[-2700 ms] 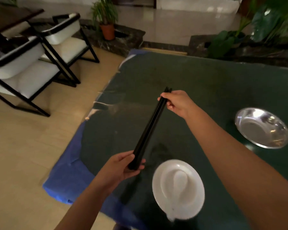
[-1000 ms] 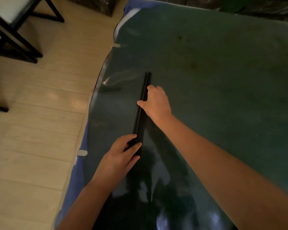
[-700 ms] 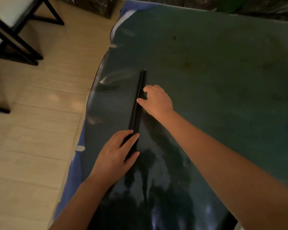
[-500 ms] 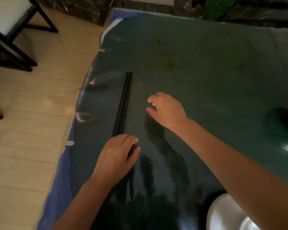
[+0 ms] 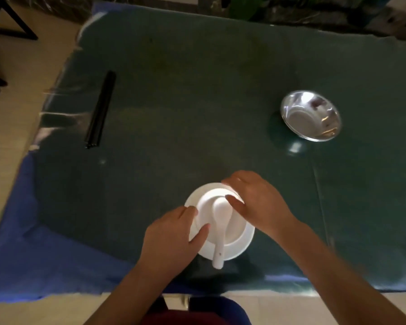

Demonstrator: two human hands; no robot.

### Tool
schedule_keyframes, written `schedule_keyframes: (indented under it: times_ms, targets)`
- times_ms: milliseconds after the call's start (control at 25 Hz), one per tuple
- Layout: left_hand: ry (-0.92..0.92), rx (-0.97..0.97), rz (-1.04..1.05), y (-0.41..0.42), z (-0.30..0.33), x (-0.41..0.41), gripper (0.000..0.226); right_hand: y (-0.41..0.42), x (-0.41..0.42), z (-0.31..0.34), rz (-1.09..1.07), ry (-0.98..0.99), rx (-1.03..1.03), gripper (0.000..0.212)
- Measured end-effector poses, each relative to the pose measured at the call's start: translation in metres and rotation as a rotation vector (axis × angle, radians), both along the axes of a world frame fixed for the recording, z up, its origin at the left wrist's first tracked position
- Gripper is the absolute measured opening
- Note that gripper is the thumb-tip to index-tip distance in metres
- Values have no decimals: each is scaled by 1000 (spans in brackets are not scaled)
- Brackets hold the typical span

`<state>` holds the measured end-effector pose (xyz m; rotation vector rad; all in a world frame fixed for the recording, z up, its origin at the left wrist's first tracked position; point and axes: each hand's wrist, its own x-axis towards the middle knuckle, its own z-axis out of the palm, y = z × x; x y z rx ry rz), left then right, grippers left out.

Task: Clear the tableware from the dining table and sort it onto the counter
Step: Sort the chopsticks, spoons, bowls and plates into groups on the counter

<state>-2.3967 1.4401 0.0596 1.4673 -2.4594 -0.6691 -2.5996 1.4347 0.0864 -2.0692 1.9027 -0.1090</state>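
A white bowl (image 5: 236,227) stands on a white plate (image 5: 249,242) near the front edge of the dark green table (image 5: 197,102). A white spoon (image 5: 219,233) lies in the bowl, its handle pointing at me. My left hand (image 5: 171,238) grips the bowl's left side, thumb and fingers curled at the rim. My right hand (image 5: 258,202) holds the far right rim, with the thumb inside the bowl. A bundle of black chopsticks (image 5: 100,110) lies alone at the table's left. A steel bowl (image 5: 311,116) sits at the right.
A blue cloth (image 5: 45,266) shows under the green cover at the front left corner. Black chair legs (image 5: 21,31) stand on the wooden floor at the far left. Plants and a dark ledge run along the table's far side.
Both hands laid the chopsticks on the table's left, let go, and came back to the white bowl at the front, where they now hold its rim. The view swung right.
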Motion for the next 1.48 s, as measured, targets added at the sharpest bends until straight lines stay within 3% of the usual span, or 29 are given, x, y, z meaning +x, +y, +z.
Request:
schedule_keyframes:
  times_ms: [120, 240, 320, 520, 640, 720, 800, 920, 1080, 1480]
  targets:
    - [-122, 355, 177, 31, -12, -13, 35, 35, 2, -15, -77, -90, 74, 35]
    - [329, 950, 468, 50, -21, -27, 27, 52, 12, -26, -80, -103, 104, 34]
    - [532, 1081, 581, 56, -21, -34, 22, 57, 18, -31, -49, -81, 75, 30]
    - [648, 1000, 611, 62, -14, -37, 19, 62, 20, -38, -35, -117, 40, 29]
    - [725, 943, 623, 63, -8, -33, 19, 58, 19, -36, -307, -404, -18, 22]
    - [785, 892, 614, 58, -2, -28, 19, 41, 15, -30, -504, -549, -39, 31]
    - [837, 837, 589, 50, 8, -22, 19, 17, 13, -21, -597, -735, 116, 36]
    - [855, 770, 554, 33, 21, -8, 19, -23, 21, -3, -640, -1020, 298, 25]
    - [841, 755, 568, -4, 26, 15, 16, -77, 45, 5, -559, -943, 296, 11]
    - [882, 801, 722, -167, -15, 51, 17, -255, 99, -28, -634, -880, 239, 16]
